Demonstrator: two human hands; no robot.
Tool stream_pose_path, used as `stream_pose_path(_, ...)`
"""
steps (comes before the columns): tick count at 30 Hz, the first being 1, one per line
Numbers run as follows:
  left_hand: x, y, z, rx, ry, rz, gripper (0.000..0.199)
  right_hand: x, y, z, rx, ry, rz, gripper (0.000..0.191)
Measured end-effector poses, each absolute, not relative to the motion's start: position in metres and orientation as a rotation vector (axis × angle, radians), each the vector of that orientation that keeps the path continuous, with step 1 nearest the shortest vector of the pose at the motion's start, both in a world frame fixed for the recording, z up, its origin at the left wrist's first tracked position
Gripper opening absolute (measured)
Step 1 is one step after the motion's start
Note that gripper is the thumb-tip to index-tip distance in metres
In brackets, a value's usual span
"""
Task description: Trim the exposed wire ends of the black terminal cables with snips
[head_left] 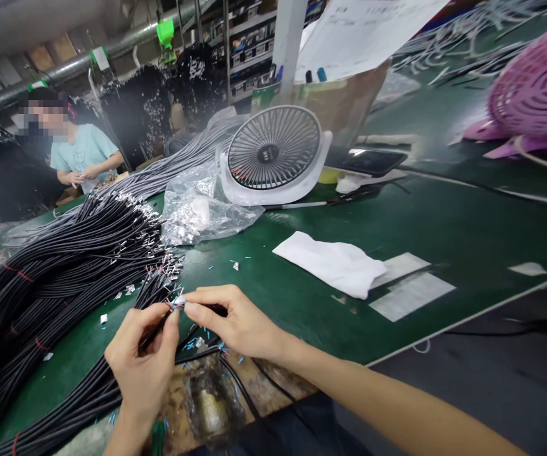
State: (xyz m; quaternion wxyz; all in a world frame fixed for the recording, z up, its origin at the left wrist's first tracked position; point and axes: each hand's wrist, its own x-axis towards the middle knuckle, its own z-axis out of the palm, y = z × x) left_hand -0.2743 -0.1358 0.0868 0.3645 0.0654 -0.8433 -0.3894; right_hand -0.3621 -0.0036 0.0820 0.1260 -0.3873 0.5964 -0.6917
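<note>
Closest to me, at about five o'clock from the fingertips, a lump wrapped in clear film [214, 399] sits on a worn wooden board [173, 399], perhaps serving as a weight. The left hand [143, 354] is closed in a pinch around a black cable [152, 335], near its end, which would stop it twisting. The right hand [238, 320] has thumb and forefinger drawn together at the exposed wire ends [176, 304], where fine control matters; something dark runs under its fingers, though I can't quite tell whether it's another cable. The wire ends sit right between the two hands, over the bench edge. Blue clippings [190, 345] lie just beneath.

Toward ten o'clock, a heap of black cables [64, 253] lies with stripped ends pointing inward, probably for easy picking; red ties [19, 272] gather them. At half past two, a white cloth [330, 259] rests out of the way. Between twelve and one, there's a clear plastic bag [207, 215], then a small fan [273, 149] tilted upward. A pink fan [539, 88] stands toward two. Farthest, at eleven, a co-worker [86, 152] has both hands together.
</note>
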Motion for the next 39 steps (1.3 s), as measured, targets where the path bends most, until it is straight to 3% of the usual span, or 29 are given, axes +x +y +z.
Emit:
stream_pose_path(5,-0.274,-0.134,0.092,0.157,-2.243,-0.795,0.013,-0.362,-0.005,0.080,-1.122,1.997,-2.004,0.026)
stream_pose_path(11,-0.275,-0.140,0.089,0.219,-2.313,-0.799,0.012,-0.360,-0.005,0.079,-1.131,2.277,-1.936,0.025)
stream_pose_path(27,-0.282,-0.144,0.112,0.528,-2.320,-1.920,0.036,-0.362,-0.001,0.076,-1.183,2.249,-1.930,0.020)
stream_pose_path(32,-0.282,-0.145,0.102,0.511,-2.309,-1.900,0.030,-0.363,-0.001,0.085,-0.862,2.172,-2.107,0.019)
stream_pose_path(35,-0.281,-0.141,0.094,0.452,-2.332,-1.825,0.024,-0.366,-0.001,0.082,-0.978,2.225,-2.047,0.029)
stream_pose_path(39,-0.281,-0.137,0.094,0.406,-2.344,-1.891,0.024,-0.367,0.000,0.077,-1.246,2.191,-1.985,0.028)
